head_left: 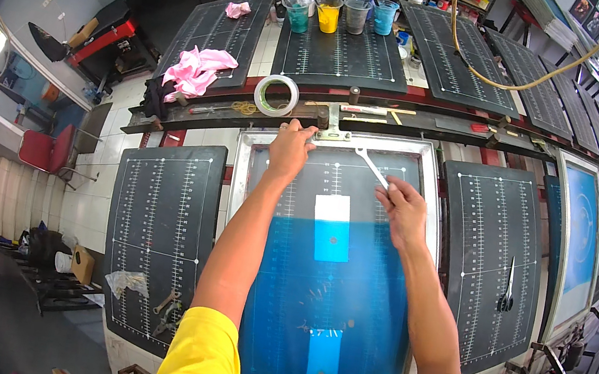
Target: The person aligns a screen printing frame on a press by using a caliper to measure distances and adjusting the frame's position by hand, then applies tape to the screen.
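Observation:
A screen printing frame point(242, 178) with a metal rim and blue-coated mesh lies flat in front of me. At its far edge a metal clamp bracket point(336, 137) joins it to the dark rail. My left hand point(290, 153) is at the rim beside the clamp's left end, fingers bent together; what lies between them is hidden. In my right hand point(402, 208) is an open-end wrench point(373, 169), gripped by its near end. The wrench slants over the mesh, its jaw close to the clamp's right end. White rectangles point(332, 209) show through the mesh.
A tape roll point(260, 93), pink cloth point(194, 72) and a marker point(364, 110) are along the rail. Cups of ink point(328, 17) stand on a far black board. Scissors point(507, 294) rest on the right board point(493, 216); metal tools point(167, 306) lie on the left board point(165, 206).

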A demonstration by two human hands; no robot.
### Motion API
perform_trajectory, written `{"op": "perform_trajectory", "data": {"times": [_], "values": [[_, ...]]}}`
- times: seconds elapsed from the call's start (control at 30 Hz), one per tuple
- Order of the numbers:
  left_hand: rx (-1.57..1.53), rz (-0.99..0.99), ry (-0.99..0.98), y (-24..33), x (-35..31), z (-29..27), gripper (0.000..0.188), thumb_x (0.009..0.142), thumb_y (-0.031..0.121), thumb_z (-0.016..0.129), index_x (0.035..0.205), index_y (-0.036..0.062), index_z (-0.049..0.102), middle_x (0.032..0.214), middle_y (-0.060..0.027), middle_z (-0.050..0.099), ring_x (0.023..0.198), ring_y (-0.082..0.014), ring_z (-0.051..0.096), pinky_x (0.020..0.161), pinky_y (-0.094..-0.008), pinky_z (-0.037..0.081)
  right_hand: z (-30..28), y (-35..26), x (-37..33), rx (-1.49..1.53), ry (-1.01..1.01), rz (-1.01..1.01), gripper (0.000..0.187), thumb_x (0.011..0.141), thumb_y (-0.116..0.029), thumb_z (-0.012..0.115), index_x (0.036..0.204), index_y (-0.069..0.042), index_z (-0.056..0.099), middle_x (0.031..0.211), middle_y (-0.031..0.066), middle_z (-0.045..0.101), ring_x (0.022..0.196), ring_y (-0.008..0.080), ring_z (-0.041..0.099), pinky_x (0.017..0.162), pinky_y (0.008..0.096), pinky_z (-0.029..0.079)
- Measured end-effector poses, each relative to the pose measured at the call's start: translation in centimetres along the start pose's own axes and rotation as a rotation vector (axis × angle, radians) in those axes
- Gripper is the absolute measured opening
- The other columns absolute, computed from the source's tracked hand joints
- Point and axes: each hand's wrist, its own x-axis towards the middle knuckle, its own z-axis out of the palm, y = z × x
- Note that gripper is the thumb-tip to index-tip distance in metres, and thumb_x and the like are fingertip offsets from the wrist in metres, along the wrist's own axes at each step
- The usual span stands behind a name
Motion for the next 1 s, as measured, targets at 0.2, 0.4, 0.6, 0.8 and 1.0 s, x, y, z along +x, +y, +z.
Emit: {"op": "perform_trajectory", "data": {"times": [0.2,0.4,0.6,0.8,1.0], "values": [[0.06,0.039,0.032,0.5,-0.2,-0.1,0.037,0.079,0.012,0.075,0.115,0.0192,0.071,0.099,-0.0061,0.058,0.096,-0.0269,0.057,0.077,-0.0412,0.053,5.1,3.1,3.3,-0.04,-0.031,0.06,0.026,0.097,0.0,0.053,0.117,0.015,0.056,0.107,0.0209,0.062,0.095,0.0261,0.069,0.086,0.0302,0.06],[0.071,0.047,0.031,0.4,0.4,0.2,0.038,0.078,0.012,0.075,0.115,0.0189,0.071,0.096,-0.0054,0.058,0.094,-0.0275,0.057,0.076,-0.0423,0.053,6.9,3.9,4.8,-0.091,-0.023,0.067,0.024,0.096,0.002,0.052,0.115,0.016,0.057,0.106,0.0214,0.062,0.091,0.026,0.071,0.08,0.0285,0.061],[-0.005,0.045,0.126,-1.2,0.0,0.9,0.033,0.08,0.015,0.072,0.112,0.0196,0.072,0.094,-0.0076,0.058,0.091,-0.0287,0.059,0.072,-0.0447,0.05,8.4,6.5,5.2,-0.183,-0.06,0.086,0.028,0.096,0.002,0.052,0.12,0.017,0.053,0.102,0.0209,0.063,0.092,0.0274,0.071,0.08,0.0289,0.06],[-0.059,0.05,0.173,-0.8,0.2,1.4,0.019,0.081,0.016,0.064,0.098,0.0128,0.073,0.092,-0.0151,0.059,0.092,-0.033,0.06,0.076,-0.0459,0.05,9.4,8.9,6.3,-0.057,-0.139,0.185,0.038,0.096,-0.003,0.054,0.128,0.014,0.042,0.109,0.0231,0.062,0.095,0.0294,0.068,0.081,0.035,0.06],[-0.094,0.065,0.233,-1.4,0.1,1.9,0.013,0.076,0.013,0.067,0.086,0.0104,0.074,0.092,-0.0147,0.059,0.091,-0.0352,0.06,0.069,-0.0453,0.053,10.5,10.6,7.4,-0.045,-0.167,0.18,0.019,0.099,-0.002,0.049,0.115,0.008,0.047,0.107,0.0205,0.062,0.094,0.0289,0.068,0.083,0.038,0.06]]}}
